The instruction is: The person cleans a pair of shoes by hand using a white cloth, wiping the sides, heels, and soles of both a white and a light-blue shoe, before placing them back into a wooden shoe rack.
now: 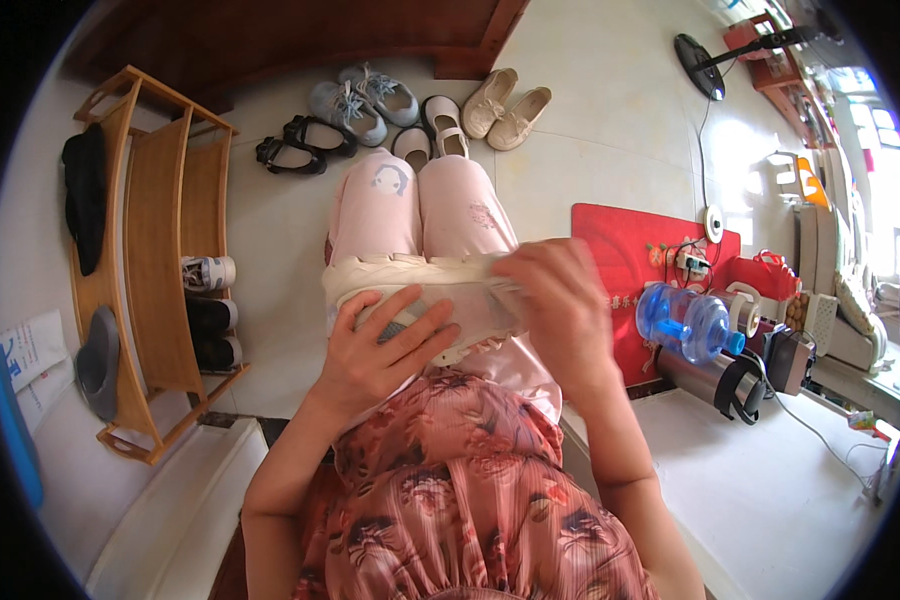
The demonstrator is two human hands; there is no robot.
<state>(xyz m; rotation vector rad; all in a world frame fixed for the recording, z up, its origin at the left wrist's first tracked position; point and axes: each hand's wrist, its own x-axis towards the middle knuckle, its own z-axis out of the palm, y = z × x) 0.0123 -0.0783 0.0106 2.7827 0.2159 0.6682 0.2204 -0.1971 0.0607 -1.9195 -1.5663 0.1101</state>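
A chunky pale cream shoe (487, 300) lies across the lap, its notched sole edge towards the knees. My left hand (382, 345) grips it from the near side, fingers spread over the grey-and-white surface. At the shoe's right end is my right hand (559, 307), blurred, with its fingers bent down against it. Something thin and whitish shows by those fingertips; whether it is part of the shoe or a separate piece is unclear.
Several pairs of shoes (345, 109) stand on the tiled floor beyond the knees. A wooden shoe rack (161, 240) is at left. To the right lie a red mat (607, 247), a blue water bottle (682, 322), a power strip (694, 264) with cords, and a steel flask (709, 379).
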